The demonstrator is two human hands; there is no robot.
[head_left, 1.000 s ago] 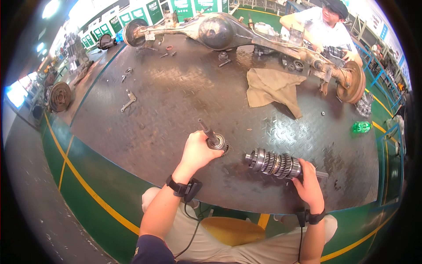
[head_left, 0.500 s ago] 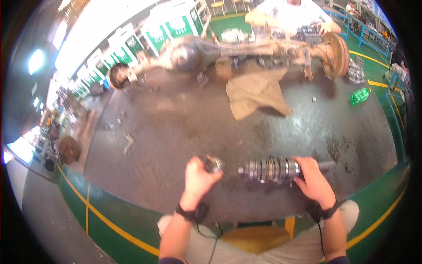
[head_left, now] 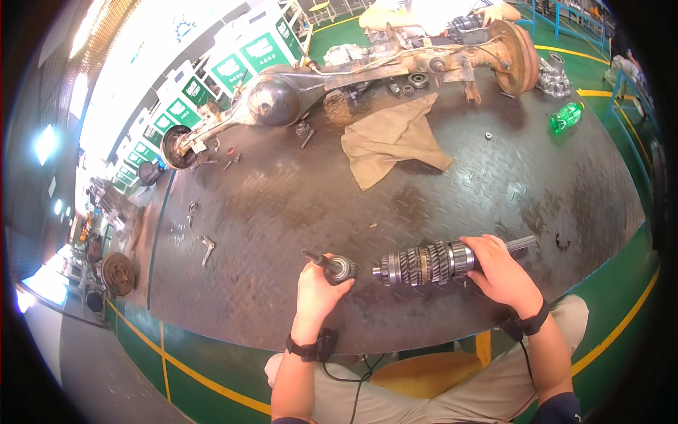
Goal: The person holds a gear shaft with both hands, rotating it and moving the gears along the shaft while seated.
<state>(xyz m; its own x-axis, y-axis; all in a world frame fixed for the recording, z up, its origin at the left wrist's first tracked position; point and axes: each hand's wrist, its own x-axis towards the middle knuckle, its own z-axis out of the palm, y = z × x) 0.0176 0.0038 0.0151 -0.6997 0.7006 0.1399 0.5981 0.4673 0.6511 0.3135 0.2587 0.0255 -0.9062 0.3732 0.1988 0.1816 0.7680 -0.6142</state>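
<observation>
My left hand (head_left: 319, 291) is closed around a short gear shaft (head_left: 342, 268), whose toothed end faces right while its thin stem points up and to the left. Just right of it lies a long gearbox shaft (head_left: 424, 264), stacked with several helical gears and a bronze-coloured ring. My right hand (head_left: 503, 274) grips this shaft near its right end, thumb below and fingers over the top. The splined tip (head_left: 522, 244) sticks out beyond my fingers. A narrow gap separates the two shafts.
Across the back of the metal table (head_left: 282, 198) lies a rusty axle (head_left: 339, 81). Before it is a brown cloth (head_left: 395, 141). A green bottle (head_left: 566, 118) is at the right, a dark snap ring (head_left: 562, 242) nearer. Small metal parts (head_left: 206, 249) lie left. Another person's arm (head_left: 385, 18) shows behind.
The whole view has shifted and tilted slightly, and is sharper. The short shaft's stem now shows above my left hand. Both hands keep their grips in nearly the same places.
</observation>
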